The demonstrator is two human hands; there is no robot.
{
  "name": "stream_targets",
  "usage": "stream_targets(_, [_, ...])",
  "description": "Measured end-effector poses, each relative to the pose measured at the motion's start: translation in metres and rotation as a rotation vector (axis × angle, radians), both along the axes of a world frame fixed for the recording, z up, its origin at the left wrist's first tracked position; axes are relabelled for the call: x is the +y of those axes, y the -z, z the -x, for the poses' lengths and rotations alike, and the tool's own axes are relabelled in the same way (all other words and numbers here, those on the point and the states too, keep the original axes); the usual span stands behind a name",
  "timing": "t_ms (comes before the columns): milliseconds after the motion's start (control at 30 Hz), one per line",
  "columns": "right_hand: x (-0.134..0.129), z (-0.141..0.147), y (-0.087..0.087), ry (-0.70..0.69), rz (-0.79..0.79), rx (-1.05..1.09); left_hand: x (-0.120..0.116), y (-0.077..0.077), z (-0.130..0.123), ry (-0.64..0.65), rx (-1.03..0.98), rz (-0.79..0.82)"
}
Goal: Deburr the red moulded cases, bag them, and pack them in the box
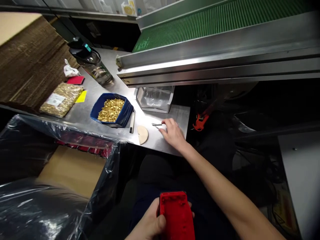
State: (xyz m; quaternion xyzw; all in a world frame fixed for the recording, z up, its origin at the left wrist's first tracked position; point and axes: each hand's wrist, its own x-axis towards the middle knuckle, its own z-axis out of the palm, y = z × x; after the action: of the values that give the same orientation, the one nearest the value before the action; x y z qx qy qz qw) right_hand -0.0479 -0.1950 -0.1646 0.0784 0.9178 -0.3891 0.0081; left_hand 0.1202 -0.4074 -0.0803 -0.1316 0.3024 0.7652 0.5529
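My left hand (152, 220) is wrapped round a red plastic case (176, 213) at the bottom centre, its open side facing up. On the steel table (160, 143), near its right corner, my right hand (172, 133) has thumb and forefinger at the end of small metal tweezers (156, 125). Left of them lie a pale half-round piece (142, 134) and a white-handled knife or tool (132, 122). A blue bin (125, 115) holds many small gold-coloured parts (111, 110).
A clear tray (155, 100) sits below the metal frame of a green conveyor (187, 31). A water bottle (97, 68), a bag of gold parts (62, 98) and stacked cardboard (30, 63) stand left. A plastic-lined box (72, 170) is lower left.
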Motion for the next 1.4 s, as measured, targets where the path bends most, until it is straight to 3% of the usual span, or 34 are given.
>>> stream_targets(67, [-0.012, 0.025, 0.009, -0.044, -0.056, -0.008, -0.005, 0.003, -0.002, -0.009, 0.022, 0.013])
stream_targets(167, [-0.018, 0.031, 0.011, -0.08, -0.114, -0.02, -0.011, 0.008, -0.005, -0.03, 0.025, 0.039])
stream_targets(433, [0.02, -0.048, -0.003, -0.056, -0.098, -0.157, -0.008, 0.012, -0.01, -0.078, -0.067, 0.079])
stream_targets(533, [0.034, -0.09, -0.031, -0.033, 0.049, -0.2, -0.004, 0.008, -0.008, -0.054, -0.079, 0.131])
stream_targets(633, [0.034, -0.14, -0.076, -0.05, 0.306, -0.222, 0.003, 0.002, -0.004, -0.027, -0.031, 0.18])
stream_targets(700, [0.026, -0.171, -0.101, -0.119, 0.359, -0.227, 0.01, -0.004, 0.001, -0.026, 0.025, 0.167])
stream_targets(767, [0.014, -0.193, -0.115, -0.173, 0.333, -0.214, 0.019, -0.01, 0.006, -0.021, 0.069, 0.135])
stream_targets(1000, [-0.003, -0.205, -0.109, -0.124, 0.17, 0.003, 0.037, -0.026, 0.015, 0.048, 0.074, 0.175])
stream_targets(1400, [0.003, -0.209, -0.108, -0.145, 0.239, -0.01, 0.039, -0.021, 0.008, 0.054, 0.12, 0.246])
